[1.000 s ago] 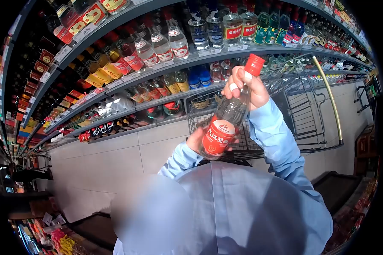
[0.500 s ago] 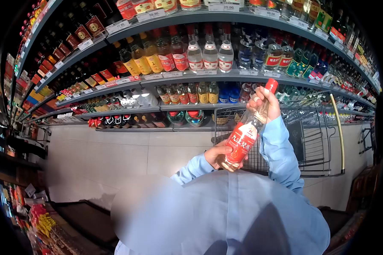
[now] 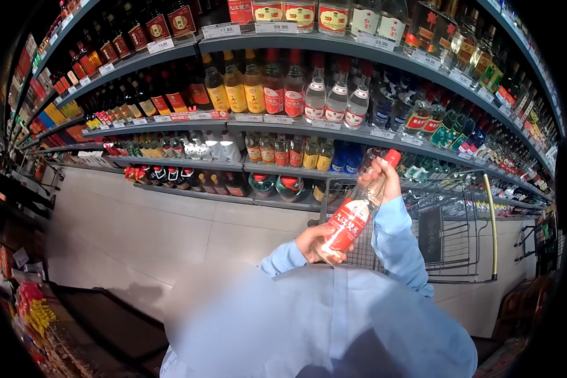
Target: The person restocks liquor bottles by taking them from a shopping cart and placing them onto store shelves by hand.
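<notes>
A clear glass liquor bottle (image 3: 350, 220) with a red label and red cap is held tilted in front of my chest, its cap up and to the right. My left hand (image 3: 319, 242) grips it around the base, with the thumb lying over the label. Around the neck, just below the cap, my right hand (image 3: 382, 179) is closed. The label's printed characters face up toward me. Behind the bottle stands a shopping cart (image 3: 431, 234) of wire mesh with a yellowish handle.
Long shelves (image 3: 277, 118) ahead carry rows of bottles with price tags. Similar red-labelled bottles (image 3: 294, 88) stand on a middle shelf. Large jugs with red lids (image 3: 290, 187) sit on the lowest shelf. Pale floor tiles (image 3: 151, 220) lie at left, packaged goods (image 3: 41, 315) at lower left.
My view has tilted up and shifted, so the shelves appear lower. Both hands keep their hold on the bottle, which sits slightly farther left in view.
</notes>
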